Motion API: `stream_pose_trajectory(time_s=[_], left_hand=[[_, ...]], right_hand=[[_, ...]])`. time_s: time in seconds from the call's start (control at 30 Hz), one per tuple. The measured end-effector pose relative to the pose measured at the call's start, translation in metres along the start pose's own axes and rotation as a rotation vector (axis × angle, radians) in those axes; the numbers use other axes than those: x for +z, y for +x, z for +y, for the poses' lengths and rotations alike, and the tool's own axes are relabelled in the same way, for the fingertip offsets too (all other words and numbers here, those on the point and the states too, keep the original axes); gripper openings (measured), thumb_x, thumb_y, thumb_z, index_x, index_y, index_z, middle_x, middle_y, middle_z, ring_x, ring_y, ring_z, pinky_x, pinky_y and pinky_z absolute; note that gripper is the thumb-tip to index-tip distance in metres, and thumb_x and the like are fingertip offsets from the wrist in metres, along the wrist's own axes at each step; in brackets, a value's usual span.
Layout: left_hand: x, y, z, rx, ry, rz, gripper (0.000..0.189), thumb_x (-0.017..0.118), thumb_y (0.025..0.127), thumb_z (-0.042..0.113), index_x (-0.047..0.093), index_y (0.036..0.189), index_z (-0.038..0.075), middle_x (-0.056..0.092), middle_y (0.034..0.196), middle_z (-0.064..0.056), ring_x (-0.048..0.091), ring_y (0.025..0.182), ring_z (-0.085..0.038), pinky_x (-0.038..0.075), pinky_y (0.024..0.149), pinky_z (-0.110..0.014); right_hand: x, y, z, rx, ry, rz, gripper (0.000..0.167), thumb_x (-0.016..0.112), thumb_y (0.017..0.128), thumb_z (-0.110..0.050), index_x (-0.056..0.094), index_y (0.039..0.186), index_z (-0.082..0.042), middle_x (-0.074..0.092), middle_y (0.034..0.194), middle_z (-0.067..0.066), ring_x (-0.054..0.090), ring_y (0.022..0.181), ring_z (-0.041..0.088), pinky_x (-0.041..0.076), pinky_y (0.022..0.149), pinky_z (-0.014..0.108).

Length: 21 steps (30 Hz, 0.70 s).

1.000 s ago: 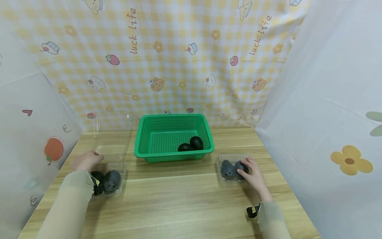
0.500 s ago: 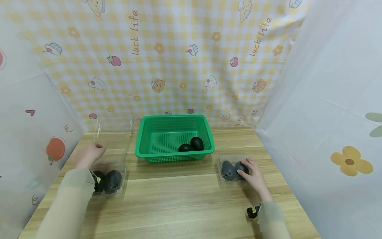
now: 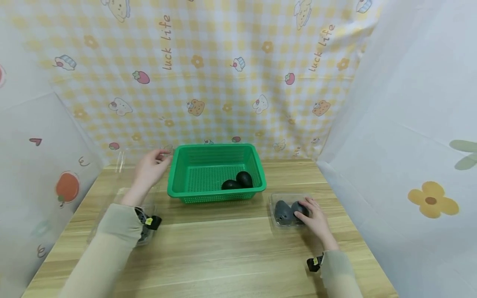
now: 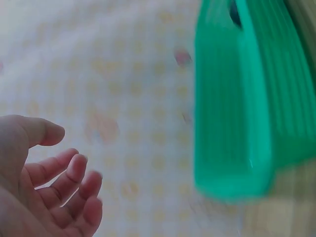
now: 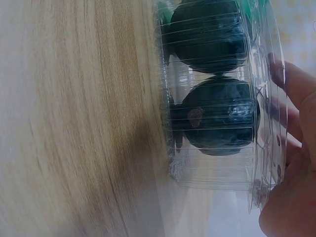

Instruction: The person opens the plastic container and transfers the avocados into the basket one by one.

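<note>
My left hand (image 3: 150, 165) is in the air near the left end of the green basket (image 3: 172, 178), holding nothing. The left wrist view shows its fingers loosely bent and its thumb apart from them. Under the left forearm is a clear plastic clamshell box (image 3: 149, 239), mostly hidden, with its transparent lid (image 3: 120, 161) raised. My right hand (image 3: 314, 217) rests on top of another clear clamshell box (image 5: 212, 173), whose lid is down. Through its ribbed wall show two dark avocados (image 5: 219, 116), side by side.
Inside the basket, two dark avocados (image 3: 244, 179) lie at the right front corner. The wooden table (image 3: 223, 252) meets a yellow checked curtain (image 3: 220, 82) at the back. White sheets (image 3: 395, 145) hang at both sides.
My left hand has moved right and away from me, from the open box toward the basket, and its forearm now covers that box. My right hand has stayed on its box.
</note>
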<state>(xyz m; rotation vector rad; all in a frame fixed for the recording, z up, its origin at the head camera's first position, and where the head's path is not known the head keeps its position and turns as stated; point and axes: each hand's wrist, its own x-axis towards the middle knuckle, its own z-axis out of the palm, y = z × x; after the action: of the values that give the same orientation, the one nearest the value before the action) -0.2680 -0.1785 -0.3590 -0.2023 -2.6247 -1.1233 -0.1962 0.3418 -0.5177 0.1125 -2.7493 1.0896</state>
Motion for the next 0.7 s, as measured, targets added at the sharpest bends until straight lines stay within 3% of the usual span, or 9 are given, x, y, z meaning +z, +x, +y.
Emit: stream_pose_trajectory(time_s=[0.1,0.3,0.4,0.57,0.7], left_hand=[[0.015,-0.001,0.027,0.040,-0.082,-0.045,0.036,0.055,0.099,0.028,0.060,0.126,0.004,0.063,0.106,-0.017,0.060,0.090,-0.032,0.048,0.075,-0.045],[0.052,-0.011,0.069,0.061,-0.196,-0.155,0.032,0.058,0.098,0.029,0.062,0.125,0.013,0.063,0.104,-0.008,0.059,0.082,-0.021,0.048,0.064,-0.036],[0.076,-0.019,0.084,0.059,-0.279,-0.228,0.030,0.059,0.098,0.030,0.063,0.124,0.017,0.062,0.102,-0.005,0.061,0.079,-0.021,0.050,0.062,-0.036],[0.119,-0.037,0.103,0.049,-0.449,-0.403,0.028,0.060,0.097,0.027,0.064,0.121,0.014,0.060,0.096,-0.006,0.063,0.081,-0.027,0.054,0.063,-0.036],[0.151,-0.050,0.113,0.016,-0.527,-0.518,0.029,0.061,0.097,0.026,0.063,0.121,0.012,0.059,0.097,-0.007,0.064,0.080,-0.024,0.056,0.065,-0.040]], right_hand=[[0.000,0.000,0.000,-0.006,-0.011,-0.001,0.055,0.070,0.089,-0.027,0.054,0.133,0.004,0.033,0.148,0.027,0.019,0.140,0.045,0.016,0.110,0.062],[-0.001,-0.001,-0.001,-0.006,-0.002,-0.001,0.055,0.070,0.090,-0.028,0.054,0.133,0.003,0.032,0.149,0.027,0.019,0.140,0.044,0.017,0.109,0.063],[-0.001,-0.001,0.000,-0.008,0.005,0.004,0.055,0.069,0.090,-0.028,0.055,0.133,0.003,0.032,0.149,0.026,0.020,0.140,0.044,0.018,0.109,0.064],[-0.001,0.000,0.000,-0.006,0.007,0.008,0.053,0.069,0.091,-0.027,0.056,0.132,0.003,0.033,0.148,0.027,0.020,0.140,0.044,0.018,0.110,0.062],[-0.002,0.001,0.000,-0.016,-0.003,0.012,0.050,0.067,0.092,-0.027,0.056,0.130,0.004,0.035,0.147,0.027,0.022,0.139,0.044,0.018,0.110,0.061]])
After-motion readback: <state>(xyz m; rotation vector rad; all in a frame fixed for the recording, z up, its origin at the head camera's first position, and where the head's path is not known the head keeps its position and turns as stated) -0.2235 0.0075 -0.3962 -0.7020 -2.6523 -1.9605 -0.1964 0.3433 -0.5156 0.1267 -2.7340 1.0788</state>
